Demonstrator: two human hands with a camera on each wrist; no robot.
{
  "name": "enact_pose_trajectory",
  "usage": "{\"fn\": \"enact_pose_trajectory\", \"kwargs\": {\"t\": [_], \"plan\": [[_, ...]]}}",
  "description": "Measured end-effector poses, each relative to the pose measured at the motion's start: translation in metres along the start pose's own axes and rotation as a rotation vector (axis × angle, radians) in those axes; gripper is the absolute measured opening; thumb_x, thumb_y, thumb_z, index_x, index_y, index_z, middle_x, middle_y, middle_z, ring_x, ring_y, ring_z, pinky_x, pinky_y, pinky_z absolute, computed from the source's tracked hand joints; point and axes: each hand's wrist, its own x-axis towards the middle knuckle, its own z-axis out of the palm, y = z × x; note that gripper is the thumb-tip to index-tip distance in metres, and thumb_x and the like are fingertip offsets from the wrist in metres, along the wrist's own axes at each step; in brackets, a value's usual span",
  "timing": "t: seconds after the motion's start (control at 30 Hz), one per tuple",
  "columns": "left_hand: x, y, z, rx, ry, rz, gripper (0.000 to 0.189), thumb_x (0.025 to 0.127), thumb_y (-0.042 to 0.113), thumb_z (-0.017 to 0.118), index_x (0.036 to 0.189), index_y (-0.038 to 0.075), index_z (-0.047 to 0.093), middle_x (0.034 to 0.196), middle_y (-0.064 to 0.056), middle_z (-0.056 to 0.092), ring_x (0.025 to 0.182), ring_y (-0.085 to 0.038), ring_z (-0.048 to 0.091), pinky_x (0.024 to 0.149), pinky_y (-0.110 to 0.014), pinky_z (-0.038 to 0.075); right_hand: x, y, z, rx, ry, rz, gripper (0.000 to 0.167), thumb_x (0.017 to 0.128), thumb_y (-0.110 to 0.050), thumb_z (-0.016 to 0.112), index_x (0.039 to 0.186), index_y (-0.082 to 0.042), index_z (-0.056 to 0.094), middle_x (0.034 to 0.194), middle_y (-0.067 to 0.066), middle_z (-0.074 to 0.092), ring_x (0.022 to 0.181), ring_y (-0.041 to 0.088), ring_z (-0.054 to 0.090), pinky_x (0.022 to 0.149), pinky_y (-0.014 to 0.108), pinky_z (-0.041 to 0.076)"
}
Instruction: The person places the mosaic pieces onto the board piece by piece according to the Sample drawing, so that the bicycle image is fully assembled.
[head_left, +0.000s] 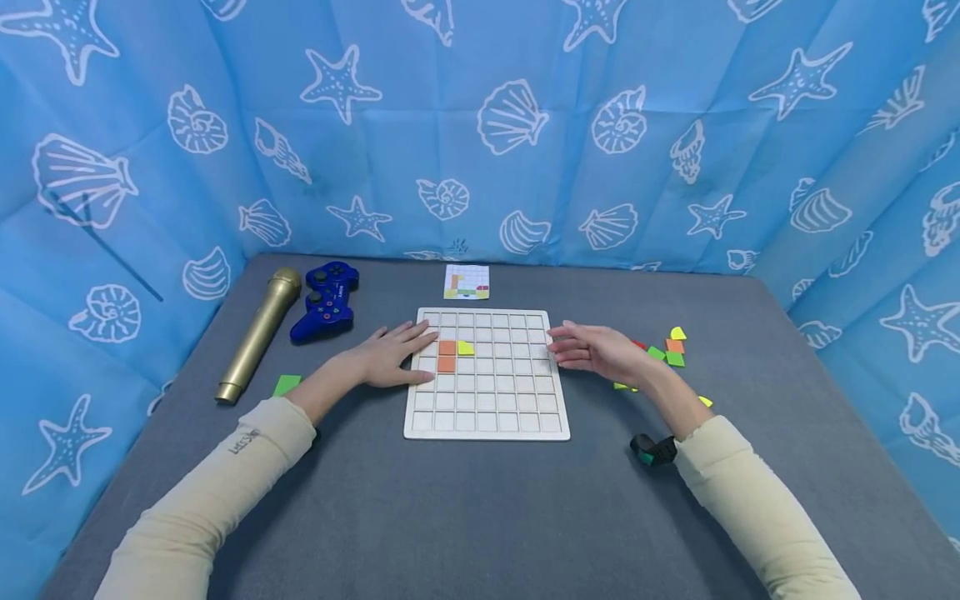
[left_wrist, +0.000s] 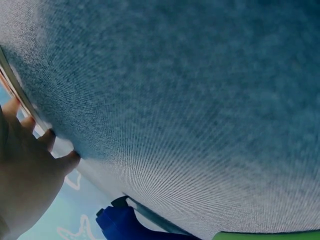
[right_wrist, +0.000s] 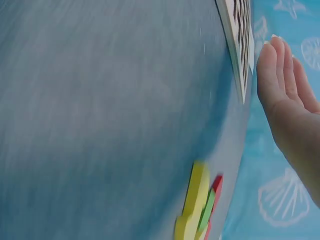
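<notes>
A white gridded board lies flat on the grey table in the head view. Two orange square tiles sit one below the other in its cells, with a yellow rounded tile beside the upper one. My left hand rests on the board's left edge, fingers spread. At the right edge is my right hand, fingers extended together and holding nothing; the right wrist view shows the same straight fingers. In the left wrist view the left hand reaches over the board's rim.
Loose yellow, green, orange and red tiles lie right of the board, partly behind the right forearm. A printed pattern card lies beyond the board. Leftward are a gold microphone, a blue game controller and a green piece.
</notes>
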Motion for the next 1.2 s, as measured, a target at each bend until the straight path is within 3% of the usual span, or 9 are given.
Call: {"fn": "enact_pose_trajectory", "kwargs": {"t": [0.27, 0.37, 0.47, 0.57, 0.77, 0.93, 1.07, 1.2], "plan": [[0.0, 0.001, 0.0, -0.011, 0.002, -0.012, 0.085, 0.09, 0.067, 0.043, 0.155, 0.023, 0.01, 0.159, -0.004, 0.003, 0.144, -0.028, 0.002, 0.109, -0.059, 0.004, -0.025, 0.002, -0.036, 0.074, 0.063, -0.024, 0.07, 0.102, -0.042, 0.038, 0.147, 0.008, 0.021, 0.129, 0.02, 0.051, 0.116, 0.023, 0.055, 0.104, 0.041, 0.035], [0.0, 0.001, 0.0, -0.009, 0.004, -0.014, 0.085, 0.09, 0.068, 0.043, 0.155, 0.023, 0.01, 0.159, -0.004, 0.003, 0.144, -0.028, 0.002, 0.109, -0.059, 0.004, -0.036, 0.002, -0.049, 0.11, 0.069, -0.046, 0.058, 0.103, -0.04, 0.038, 0.143, 0.002, 0.033, 0.121, 0.013, 0.057, 0.113, 0.02, 0.057, 0.104, 0.041, 0.034], [0.0, 0.0, 0.001, -0.012, 0.006, -0.013, 0.085, 0.09, 0.068, 0.043, 0.155, 0.023, 0.01, 0.159, -0.004, 0.003, 0.144, -0.028, 0.002, 0.109, -0.059, 0.004, -0.047, 0.001, -0.064, 0.137, 0.075, -0.084, 0.04, 0.104, -0.036, 0.036, 0.13, -0.009, 0.051, 0.115, 0.009, 0.062, 0.111, 0.019, 0.059, 0.102, 0.038, 0.036], [0.001, 0.0, 0.001, -0.013, 0.005, -0.012, 0.086, 0.09, 0.068, 0.042, 0.155, 0.024, 0.01, 0.159, -0.004, 0.003, 0.144, -0.028, 0.002, 0.109, -0.059, 0.004, -0.057, 0.001, -0.078, 0.178, 0.095, -0.113, 0.032, 0.104, -0.033, 0.037, 0.117, -0.017, 0.061, 0.11, 0.006, 0.064, 0.108, 0.018, 0.061, 0.098, 0.034, 0.041], [0.001, 0.0, 0.002, -0.01, 0.003, -0.008, 0.086, 0.089, 0.069, 0.041, 0.155, 0.024, 0.01, 0.159, -0.004, 0.002, 0.144, -0.028, 0.002, 0.109, -0.058, 0.004, -0.073, 0.006, -0.106, 0.265, 0.191, -0.129, 0.031, 0.103, -0.032, 0.042, 0.11, -0.016, 0.066, 0.104, 0.005, 0.066, 0.099, 0.015, 0.064, 0.091, 0.03, 0.047], [0.0, 0.001, 0.001, -0.016, 0.007, -0.011, 0.085, 0.09, 0.068, 0.043, 0.155, 0.023, 0.01, 0.159, -0.004, 0.003, 0.144, -0.028, 0.002, 0.109, -0.058, 0.003, -0.084, 0.015, -0.126, 0.278, 0.292, -0.082, 0.028, 0.101, -0.035, 0.045, 0.103, -0.017, 0.067, 0.099, 0.003, 0.067, 0.097, 0.014, 0.065, 0.09, 0.029, 0.048], [0.0, 0.002, 0.002, -0.014, 0.009, -0.012, 0.085, 0.09, 0.067, 0.042, 0.155, 0.023, 0.01, 0.159, -0.004, 0.003, 0.144, -0.029, 0.002, 0.109, -0.058, 0.003, -0.087, 0.023, -0.136, 0.268, 0.364, -0.029, 0.033, 0.098, -0.039, 0.048, 0.116, -0.012, 0.057, 0.098, 0.001, 0.066, 0.095, 0.01, 0.064, 0.09, 0.028, 0.047], [0.0, 0.001, 0.002, -0.01, 0.015, -0.013, 0.085, 0.09, 0.068, 0.042, 0.155, 0.024, 0.01, 0.159, -0.003, 0.002, 0.144, -0.028, 0.002, 0.109, -0.058, 0.003, -0.084, 0.03, -0.142, 0.163, 0.446, 0.018, 0.068, 0.096, -0.047, 0.048, 0.145, -0.002, 0.031, 0.105, -0.001, 0.061, 0.093, 0.004, 0.062, 0.09, 0.026, 0.047]]}}
